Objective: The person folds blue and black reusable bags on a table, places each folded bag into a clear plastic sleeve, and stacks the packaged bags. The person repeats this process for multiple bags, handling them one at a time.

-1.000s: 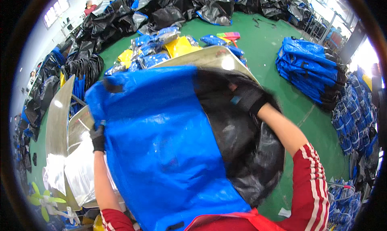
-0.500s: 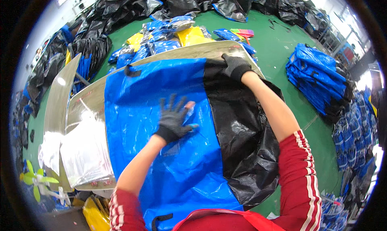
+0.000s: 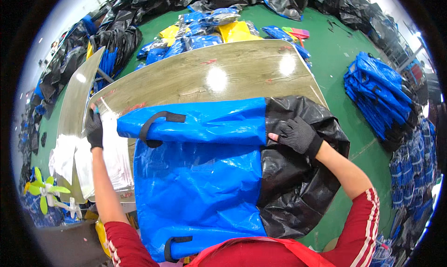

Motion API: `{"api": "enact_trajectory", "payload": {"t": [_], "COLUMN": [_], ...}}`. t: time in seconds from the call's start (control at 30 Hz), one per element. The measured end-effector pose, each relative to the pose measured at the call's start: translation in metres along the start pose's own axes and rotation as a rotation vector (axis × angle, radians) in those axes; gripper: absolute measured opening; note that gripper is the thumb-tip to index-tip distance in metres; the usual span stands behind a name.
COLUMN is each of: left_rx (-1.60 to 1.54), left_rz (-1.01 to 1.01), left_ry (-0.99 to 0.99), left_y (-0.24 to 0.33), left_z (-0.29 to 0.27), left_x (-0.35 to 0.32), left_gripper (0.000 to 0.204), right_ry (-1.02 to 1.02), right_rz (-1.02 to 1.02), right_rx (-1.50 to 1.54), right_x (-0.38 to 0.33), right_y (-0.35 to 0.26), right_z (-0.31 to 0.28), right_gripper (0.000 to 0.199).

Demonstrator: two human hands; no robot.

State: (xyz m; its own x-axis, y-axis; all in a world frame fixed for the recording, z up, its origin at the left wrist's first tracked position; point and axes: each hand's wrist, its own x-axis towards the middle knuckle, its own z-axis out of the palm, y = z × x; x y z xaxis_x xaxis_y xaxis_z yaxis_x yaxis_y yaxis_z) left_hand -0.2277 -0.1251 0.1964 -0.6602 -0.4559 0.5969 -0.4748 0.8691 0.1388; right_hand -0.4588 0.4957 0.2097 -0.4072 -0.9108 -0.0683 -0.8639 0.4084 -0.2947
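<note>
A large blue and black woven plastic bag lies across the wood-grain table in front of me. Its far side is folded over toward me, and a black strap handle shows on the fold. My right hand, in a dark knit glove, lies over the black end of that fold, fingers spread and thumb toward the blue part. Beyond the bag's left edge is my gloved left hand, at the table's left end beside a pile of clear plastic sleeves. Its fingers are mostly turned out of sight.
Packed blue and yellow bundles lie on the green floor behind the table. At right stands a stack of folded blue bags. A small green-bladed fan is at lower left. A second panel adjoins the table's left.
The bag's far side has been folded toward me, baring the table behind. My left hand has moved off the bag to the left; my right hand has come nearer, onto the fold.
</note>
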Motion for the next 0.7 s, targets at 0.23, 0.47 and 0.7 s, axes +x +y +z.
{"api": "enact_trajectory", "payload": {"t": [0.23,0.47,0.7], "left_rx": [-0.646,-1.467,-0.935], "left_rz": [1.074,0.652,0.798], "left_ry": [-0.416,-0.639,-0.765], "left_y": [0.329,0.482,0.429], "left_z": [-0.044,0.102,0.069], "left_x": [-0.057,-0.099,-0.143], "left_gripper": [0.020,0.047,0.045], "right_ry": [0.417,0.591,0.196], "right_rz": [0.215,0.028,0.012], "right_rx": [-0.233,-0.308,0.021], "right_x": [0.012,0.005,-0.047], "right_y": [0.025,-0.031,0.015], "right_z": [-0.058,-0.032,0.036], "right_gripper": [0.025,0.039,0.032]}}
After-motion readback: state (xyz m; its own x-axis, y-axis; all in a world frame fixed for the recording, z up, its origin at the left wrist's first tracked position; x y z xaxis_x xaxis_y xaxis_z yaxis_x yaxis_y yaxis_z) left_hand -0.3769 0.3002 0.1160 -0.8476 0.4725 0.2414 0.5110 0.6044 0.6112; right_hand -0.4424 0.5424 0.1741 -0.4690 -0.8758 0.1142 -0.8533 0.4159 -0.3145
